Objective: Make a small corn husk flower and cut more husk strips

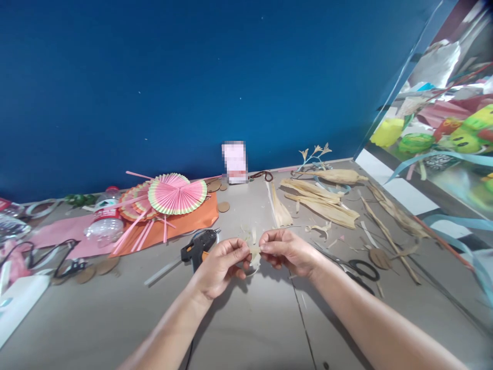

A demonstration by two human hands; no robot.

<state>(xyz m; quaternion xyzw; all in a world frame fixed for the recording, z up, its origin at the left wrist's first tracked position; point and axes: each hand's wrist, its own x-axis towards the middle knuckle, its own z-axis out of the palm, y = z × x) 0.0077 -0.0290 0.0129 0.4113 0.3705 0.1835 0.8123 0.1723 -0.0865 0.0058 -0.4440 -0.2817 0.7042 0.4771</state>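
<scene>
My left hand and my right hand meet over the middle of the table. Both pinch one small pale strip of dried corn husk between thumb and fingers. The strip curls down below the fingertips. A black and orange glue gun lies just left of my left hand. Black-handled scissors lie just right of my right wrist. Small husk scraps sit on the table behind my hands.
Dried corn husks and long stalks spread at the right. Pink folded paper fans lie on orange paper at the left, beside a plastic bottle. Brown cardboard discs are scattered about. A blue wall stands behind.
</scene>
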